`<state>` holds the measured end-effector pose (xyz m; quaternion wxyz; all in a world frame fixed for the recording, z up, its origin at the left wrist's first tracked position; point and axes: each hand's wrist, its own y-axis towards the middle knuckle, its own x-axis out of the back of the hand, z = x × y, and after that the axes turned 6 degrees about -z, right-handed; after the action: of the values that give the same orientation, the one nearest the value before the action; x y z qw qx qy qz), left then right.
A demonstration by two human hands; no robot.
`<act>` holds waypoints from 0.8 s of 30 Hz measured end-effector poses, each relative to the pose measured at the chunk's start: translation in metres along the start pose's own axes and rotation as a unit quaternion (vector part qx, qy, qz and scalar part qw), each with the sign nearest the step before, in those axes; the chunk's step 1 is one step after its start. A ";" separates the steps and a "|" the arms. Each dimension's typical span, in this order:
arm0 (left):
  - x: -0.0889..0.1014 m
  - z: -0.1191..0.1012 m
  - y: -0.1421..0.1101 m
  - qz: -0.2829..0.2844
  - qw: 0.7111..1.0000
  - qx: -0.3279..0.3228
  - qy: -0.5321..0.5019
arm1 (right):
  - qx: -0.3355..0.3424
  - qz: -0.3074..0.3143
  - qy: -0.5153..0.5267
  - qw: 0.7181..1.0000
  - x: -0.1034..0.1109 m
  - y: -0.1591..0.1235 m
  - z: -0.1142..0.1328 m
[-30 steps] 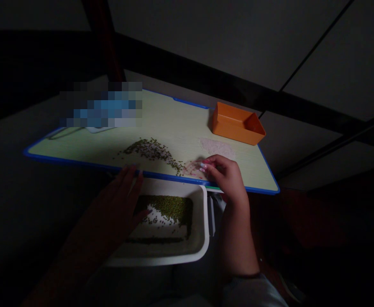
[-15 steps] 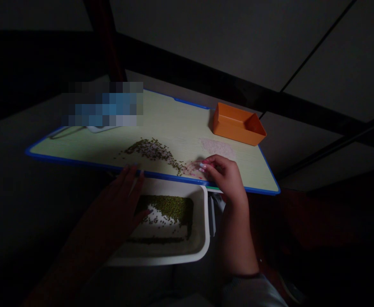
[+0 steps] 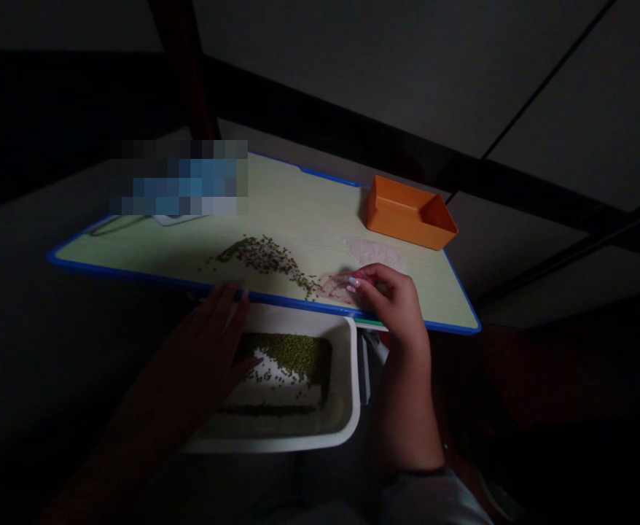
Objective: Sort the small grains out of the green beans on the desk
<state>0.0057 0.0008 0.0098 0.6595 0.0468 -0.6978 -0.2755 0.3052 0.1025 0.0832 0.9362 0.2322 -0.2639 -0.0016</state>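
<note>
My right hand [image 3: 391,299] is over the right part of the pale board [image 3: 298,204], thumb and fingers pinched together. What lies between its fingertips is too small to make out. Left of those fingertips a heap of small green beans [image 3: 265,255] is mixed with pale grains. Just behind the hand lies a patch of pale grains alone [image 3: 375,251]. My left hand [image 3: 205,335] stretches its fingers toward the board's front edge, above the left side of a white basin [image 3: 351,394]. More green beans [image 3: 298,355] lie in that basin.
An orange box [image 3: 402,222] stands at the board's back right corner. At the back left, a pixelated blue item sits above a white tray-like thing [image 3: 178,219]. The board has a raised blue rim [image 3: 298,305]. The surroundings are dark.
My right hand has shifted very slightly to the right, still pinched. My left hand and the heaps look the same; the whole view has moved a little.
</note>
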 end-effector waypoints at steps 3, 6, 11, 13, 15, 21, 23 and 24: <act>-0.002 0.000 0.000 -0.006 1.000 -0.001 0.003 | 0.003 0.001 0.002 1.000 0.001 0.000 0.000; -0.003 0.000 -0.001 -0.007 1.000 -0.001 0.002 | 0.003 0.009 0.001 1.000 -0.001 0.000 -0.001; -0.001 0.000 0.000 -0.007 1.000 0.001 0.001 | 0.012 0.024 0.007 1.000 -0.007 0.000 -0.004; 0.000 0.000 0.000 -0.004 1.000 0.004 -0.003 | 0.015 0.027 0.006 0.999 -0.009 0.000 -0.004; 0.000 0.000 0.000 0.000 1.000 0.008 -0.005 | 0.015 0.028 0.004 0.999 -0.010 0.000 -0.004; -0.003 0.000 -0.001 -0.006 1.000 0.005 0.001 | 0.019 0.016 -0.009 1.000 -0.014 0.001 -0.003; -0.002 -0.001 -0.001 -0.006 1.000 0.005 0.003 | 0.026 0.017 -0.009 0.999 -0.016 0.002 -0.002; -0.001 -0.001 -0.001 -0.006 1.000 0.005 0.002 | 0.028 0.017 -0.010 0.999 -0.016 0.002 -0.001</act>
<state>0.0062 0.0003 0.0079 0.6589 0.0547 -0.6978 -0.2756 0.2914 0.1073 0.0751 0.9266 0.2536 -0.2771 0.0199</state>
